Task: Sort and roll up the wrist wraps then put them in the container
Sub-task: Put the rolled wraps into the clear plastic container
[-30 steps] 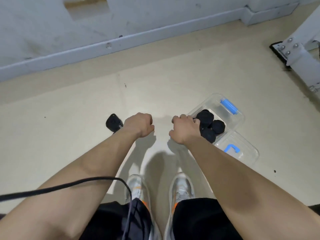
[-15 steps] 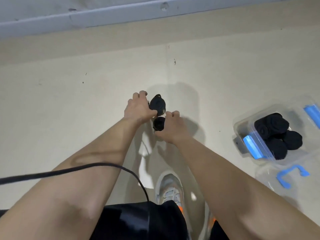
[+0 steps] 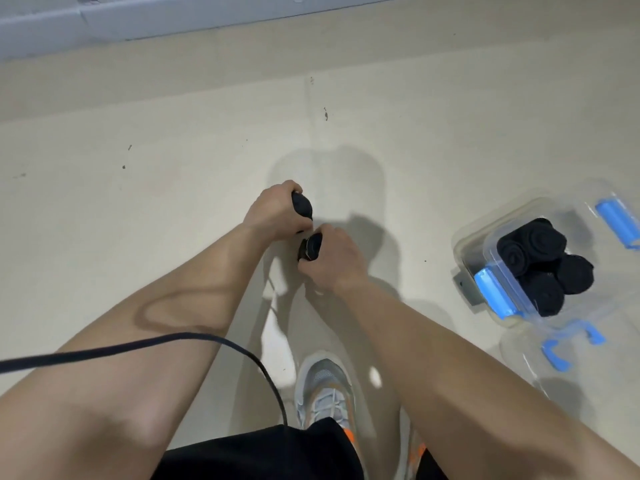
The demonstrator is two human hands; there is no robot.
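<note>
Wrist wraps: upper roll (image 3: 301, 204) and lower roll (image 3: 310, 247), both black, held above the floor.
Grip: left hand (image 3: 273, 213) wraps the upper roll; right hand (image 3: 332, 261) pinches the lower.
Handling: probably soft, light and prone to unwinding; squeeze across the coils.
Container (image 3: 465, 244): clear, well to the right, holding rolled wraps (image 3: 540, 265).

Bright, even indoor light falls from above; soft grey shadows (image 3: 329, 174) spread over the middle of the beige floor (image 3: 156, 209). The wide lens bows the baseboard (image 3: 138, 20) along the top edge. Detail is slightly soft overall, and the clear container (image 3: 465, 245) shows pale sheen.
</note>
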